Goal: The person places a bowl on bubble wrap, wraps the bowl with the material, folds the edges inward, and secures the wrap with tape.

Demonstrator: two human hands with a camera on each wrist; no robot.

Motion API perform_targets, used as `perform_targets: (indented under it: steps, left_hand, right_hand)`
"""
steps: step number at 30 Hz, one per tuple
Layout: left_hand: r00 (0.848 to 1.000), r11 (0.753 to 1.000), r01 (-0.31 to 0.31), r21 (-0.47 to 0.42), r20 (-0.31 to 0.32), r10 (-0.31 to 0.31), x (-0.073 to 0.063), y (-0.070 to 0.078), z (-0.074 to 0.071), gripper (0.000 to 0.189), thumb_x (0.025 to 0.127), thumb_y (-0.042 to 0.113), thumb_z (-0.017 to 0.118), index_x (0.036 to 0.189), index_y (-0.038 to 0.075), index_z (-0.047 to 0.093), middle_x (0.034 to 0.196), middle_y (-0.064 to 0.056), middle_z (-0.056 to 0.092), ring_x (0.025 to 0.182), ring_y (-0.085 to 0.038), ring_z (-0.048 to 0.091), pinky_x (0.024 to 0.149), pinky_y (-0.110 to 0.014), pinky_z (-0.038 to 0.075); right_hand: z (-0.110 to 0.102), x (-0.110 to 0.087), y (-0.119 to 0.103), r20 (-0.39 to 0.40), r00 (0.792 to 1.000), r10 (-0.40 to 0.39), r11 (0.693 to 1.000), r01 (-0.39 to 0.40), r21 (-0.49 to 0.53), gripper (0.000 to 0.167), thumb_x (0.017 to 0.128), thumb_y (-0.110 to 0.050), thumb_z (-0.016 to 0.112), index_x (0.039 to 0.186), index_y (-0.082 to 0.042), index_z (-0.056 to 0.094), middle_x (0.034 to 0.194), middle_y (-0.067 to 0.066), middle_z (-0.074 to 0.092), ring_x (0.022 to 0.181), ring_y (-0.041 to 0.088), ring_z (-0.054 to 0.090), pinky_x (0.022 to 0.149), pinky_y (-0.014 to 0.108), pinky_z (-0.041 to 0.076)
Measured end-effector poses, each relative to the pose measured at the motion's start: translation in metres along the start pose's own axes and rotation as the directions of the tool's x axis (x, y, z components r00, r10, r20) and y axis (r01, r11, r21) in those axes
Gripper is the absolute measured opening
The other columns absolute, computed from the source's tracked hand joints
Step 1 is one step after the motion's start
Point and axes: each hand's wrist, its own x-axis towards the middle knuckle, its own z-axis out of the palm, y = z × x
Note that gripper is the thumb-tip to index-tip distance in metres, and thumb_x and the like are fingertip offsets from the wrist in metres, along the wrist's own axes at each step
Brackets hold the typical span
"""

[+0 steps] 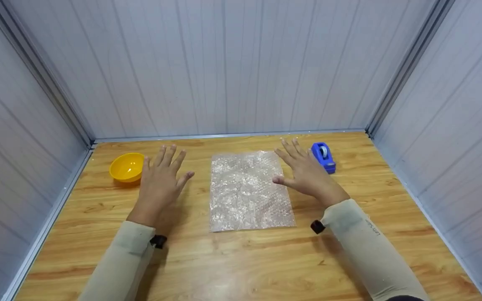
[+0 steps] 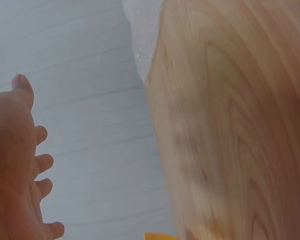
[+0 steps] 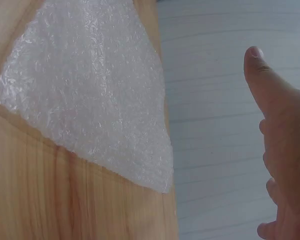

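The bubble wrap sheet (image 1: 245,192) is lying flat on the desk (image 1: 241,263) between both hands, its long axis seemingly running away from the person. The right hand (image 1: 308,173) is hovering nearer, its thumb overlapping the sheet's right edge in the head view without touching; the sheet is lying below and leftward of those fingers. The left hand (image 1: 159,184) is hovering farther off, left of the sheet. All fingers are spreading wide, holding nothing. A yellow bowl (image 1: 127,167) is sitting outside the left hand, a blue tape dispenser (image 1: 323,156) outside the right.
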Motion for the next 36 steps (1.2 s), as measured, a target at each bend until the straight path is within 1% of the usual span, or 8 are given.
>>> perform_targets:
  steps: [3,9,14,19,24,29,32,36]
  left_hand:
    - [1.0,1.0,0.006,-0.01,0.003,-0.006,0.003,-0.007,-0.003,0.082,0.116,0.065,0.049,0.182,0.021,0.026,0.192,-0.013,0.014,0.179,-0.042,0.01,0.139,-0.079,0.003]
    - [1.0,1.0,0.019,-0.011,-0.018,-0.019,0.004,-0.03,-0.01,0.085,0.115,0.068,0.05,0.181,0.018,0.029,0.191,-0.016,0.017,0.178,-0.043,0.012,0.138,-0.08,0.007]
    - [0.995,0.995,0.075,-0.068,-0.058,-0.079,0.006,-0.058,-0.021,0.084,0.116,0.066,0.051,0.179,0.013,0.034,0.187,-0.022,0.027,0.175,-0.048,0.019,0.135,-0.084,0.011]
    - [0.984,0.983,0.144,-0.117,-0.09,-0.155,0.008,-0.081,-0.027,0.082,0.116,0.061,0.057,0.175,0.009,0.038,0.182,-0.028,0.034,0.17,-0.054,0.025,0.133,-0.084,0.018]
    - [0.972,0.964,0.215,-0.158,-0.06,-0.227,0.011,-0.101,-0.021,0.088,0.115,0.067,0.054,0.175,0.006,0.037,0.18,-0.033,0.031,0.168,-0.058,0.025,0.133,-0.082,0.021]
    - [0.959,0.946,0.275,-0.171,-0.025,-0.283,0.016,-0.116,-0.013,0.096,0.112,0.073,0.054,0.175,0.003,0.034,0.179,-0.038,0.028,0.165,-0.062,0.025,0.129,-0.084,0.028]
    - [0.954,0.94,0.298,-0.167,0.007,-0.301,0.018,-0.122,-0.007,0.107,0.108,0.082,0.051,0.176,0.002,0.031,0.18,-0.04,0.022,0.166,-0.064,0.02,0.128,-0.086,0.027]
    - [0.946,0.928,0.323,-0.185,0.069,-0.315,0.018,-0.126,0.001,0.12,0.102,0.091,0.049,0.179,0.002,0.023,0.181,-0.043,0.011,0.167,-0.067,0.013,0.128,-0.088,0.023]
  right_hand:
    - [0.002,0.001,0.003,0.009,1.0,0.003,1.0,-0.003,-0.004,0.108,0.101,-0.093,0.045,0.183,-0.028,0.023,0.194,0.003,0.002,0.18,0.042,0.002,0.137,0.081,0.008]
    - [0.009,0.002,0.008,0.062,0.998,0.02,0.999,-0.021,0.027,0.094,0.109,-0.073,0.059,0.183,-0.028,0.024,0.194,0.005,0.006,0.18,0.038,0.0,0.139,0.079,0.005]
    - [0.013,0.002,0.01,0.108,0.994,0.017,0.999,-0.021,0.038,0.094,0.109,-0.069,0.064,0.183,-0.029,0.022,0.194,0.004,0.005,0.18,0.037,0.0,0.139,0.078,0.003]
    - [0.02,0.001,0.015,0.17,0.985,0.006,0.998,-0.018,0.063,0.095,0.108,-0.065,0.068,0.183,-0.027,0.022,0.194,0.005,0.005,0.18,0.037,0.002,0.141,0.075,0.009]
    - [0.029,-0.002,0.018,0.197,0.98,-0.009,0.993,-0.014,0.115,0.096,0.107,-0.06,0.073,0.182,-0.023,0.026,0.194,0.006,0.005,0.18,0.037,0.003,0.143,0.068,0.014]
    - [0.035,-0.004,0.018,0.219,0.976,-0.01,0.991,-0.019,0.132,0.1,0.104,-0.06,0.078,0.183,-0.027,0.025,0.194,0.004,0.006,0.18,0.036,0.005,0.143,0.066,0.013]
    - [0.036,-0.005,0.016,0.233,0.972,-0.007,0.989,-0.028,0.147,0.102,0.102,-0.057,0.081,0.183,-0.03,0.025,0.194,0.004,0.009,0.18,0.035,0.007,0.144,0.064,0.014]
    - [0.036,-0.005,0.015,0.264,0.964,-0.014,0.987,-0.029,0.159,0.104,0.1,-0.055,0.085,0.182,-0.032,0.025,0.194,0.006,0.01,0.18,0.033,0.008,0.144,0.062,0.014]
